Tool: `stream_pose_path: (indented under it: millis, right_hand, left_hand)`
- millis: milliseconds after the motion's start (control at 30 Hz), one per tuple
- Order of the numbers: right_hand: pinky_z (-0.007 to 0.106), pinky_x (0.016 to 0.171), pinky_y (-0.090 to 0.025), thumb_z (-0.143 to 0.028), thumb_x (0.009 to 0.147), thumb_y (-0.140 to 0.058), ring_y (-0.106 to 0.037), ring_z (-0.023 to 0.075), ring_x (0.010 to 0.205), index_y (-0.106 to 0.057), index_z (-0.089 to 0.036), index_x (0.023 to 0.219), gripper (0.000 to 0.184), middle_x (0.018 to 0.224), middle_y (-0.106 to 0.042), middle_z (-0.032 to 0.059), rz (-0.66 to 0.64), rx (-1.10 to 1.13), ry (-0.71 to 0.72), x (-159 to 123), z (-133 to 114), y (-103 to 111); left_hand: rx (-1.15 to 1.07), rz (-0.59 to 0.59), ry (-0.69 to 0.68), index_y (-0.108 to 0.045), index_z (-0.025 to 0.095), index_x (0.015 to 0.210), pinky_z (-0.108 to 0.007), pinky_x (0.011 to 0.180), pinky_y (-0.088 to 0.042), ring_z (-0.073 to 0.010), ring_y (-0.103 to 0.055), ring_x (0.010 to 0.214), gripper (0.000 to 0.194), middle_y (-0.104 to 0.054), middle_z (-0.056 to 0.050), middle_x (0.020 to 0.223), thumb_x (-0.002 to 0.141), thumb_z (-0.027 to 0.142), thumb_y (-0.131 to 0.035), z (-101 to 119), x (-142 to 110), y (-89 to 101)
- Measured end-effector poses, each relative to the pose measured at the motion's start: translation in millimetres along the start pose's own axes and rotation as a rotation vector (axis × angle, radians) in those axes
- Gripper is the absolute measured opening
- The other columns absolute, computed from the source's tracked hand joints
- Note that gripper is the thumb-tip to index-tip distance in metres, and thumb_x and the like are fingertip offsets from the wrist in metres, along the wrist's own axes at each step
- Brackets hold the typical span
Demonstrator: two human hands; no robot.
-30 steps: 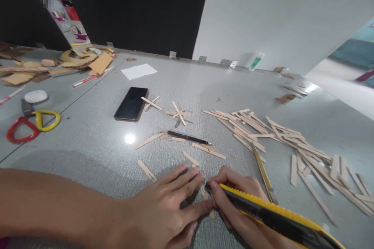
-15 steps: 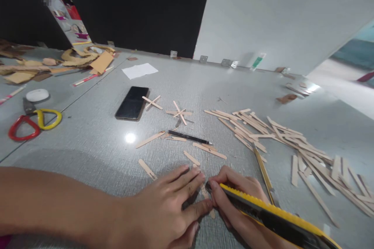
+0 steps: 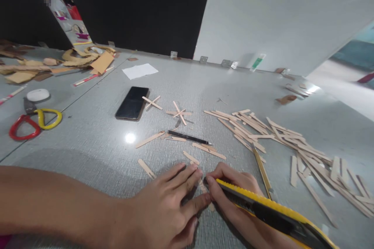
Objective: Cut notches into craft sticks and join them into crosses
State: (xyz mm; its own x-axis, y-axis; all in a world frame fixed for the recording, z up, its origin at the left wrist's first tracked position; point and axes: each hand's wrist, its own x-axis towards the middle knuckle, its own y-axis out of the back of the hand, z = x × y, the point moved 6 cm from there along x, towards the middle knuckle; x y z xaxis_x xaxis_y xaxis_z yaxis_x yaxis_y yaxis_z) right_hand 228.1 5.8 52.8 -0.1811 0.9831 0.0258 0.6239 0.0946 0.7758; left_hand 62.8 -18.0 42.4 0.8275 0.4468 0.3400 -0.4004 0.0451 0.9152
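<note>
My left hand (image 3: pixel 172 198) lies low over the table. Its fingertips and thumb press a small wooden craft stick (image 3: pixel 203 187) down, covering much of it. My right hand (image 3: pixel 230 190) is closed around a yellow-and-black utility knife (image 3: pixel 271 212), whose tip end is beside the stick, close to my left fingers. The blade itself is hidden by my fingers. Around my hands lie a short stick piece (image 3: pixel 191 158), a slotted stick (image 3: pixel 146 168) and another cut stick (image 3: pixel 209 151). A black pen (image 3: pixel 189 137) rests just beyond them.
A pile of craft sticks (image 3: pixel 292 140) spreads along the right, touching a thin gold-coloured tool (image 3: pixel 262 171). Behind are a phone (image 3: pixel 133 103), a crossed stick pair (image 3: pixel 152 102) and a star-like stick piece (image 3: pixel 179 113). Scissors (image 3: pixel 35 122) and cardboard scraps (image 3: pixel 84 56) sit left.
My right hand and the utility knife have shifted slightly left and up. My left fingertips have moved a little the same way; the other things stay put.
</note>
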Motion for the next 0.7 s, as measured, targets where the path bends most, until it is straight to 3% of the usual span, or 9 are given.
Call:
stream_pose_path:
  millis: [100, 333, 467, 700]
  right_hand:
    - [0.035, 0.071, -0.048, -0.045, 0.105, -0.050, -0.064, 0.0215, 0.074, -0.059, -0.028, 0.078, 0.033, 0.074, -0.068, -0.0009, -0.001, -0.011, 0.015, 2, -1, 0]
    - [0.033, 0.066, -0.049, -0.040, 0.103, -0.049, -0.065, 0.0211, 0.070, -0.056, -0.027, 0.074, 0.032, 0.069, -0.066, -0.0020, 0.064, -0.044, 0.011, 0, -7, -1]
    - [0.031, 0.061, -0.047, -0.039, 0.104, -0.050, -0.063, 0.0194, 0.063, -0.053, -0.027, 0.074, 0.033, 0.066, -0.063, -0.0031, 0.099, -0.073, 0.065, -1, -8, -1]
    - [0.027, 0.054, -0.039, -0.033, 0.110, -0.048, -0.051, 0.0127, 0.051, -0.042, -0.028, 0.077, 0.034, 0.061, -0.051, -0.0081, 0.045, -0.081, 0.225, -1, -13, -2]
  left_hand:
    - [0.019, -0.025, -0.016, -0.045, 0.004, 0.155, -0.056, 0.125, -0.035, -0.0455, -0.036, 0.154, 0.060, -0.047, -0.033, 0.157, 0.103, 0.032, -0.053, 0, 1, 0.4]
    - [0.173, -0.049, -0.118, -0.048, -0.003, 0.151, -0.065, 0.122, -0.031, -0.0503, -0.049, 0.144, 0.058, -0.055, -0.037, 0.147, 0.108, 0.036, -0.042, 4, 5, 7.5]
    - [0.223, -0.075, -0.136, -0.048, -0.006, 0.149, -0.071, 0.119, -0.029, -0.0531, -0.049, 0.142, 0.060, -0.055, -0.039, 0.146, 0.108, 0.037, -0.037, 6, 7, 9.4]
    - [0.260, -0.168, -0.164, -0.049, -0.008, 0.149, -0.078, 0.114, -0.029, -0.0562, -0.046, 0.143, 0.064, -0.051, -0.040, 0.148, 0.108, 0.040, -0.038, 8, 9, 10.8]
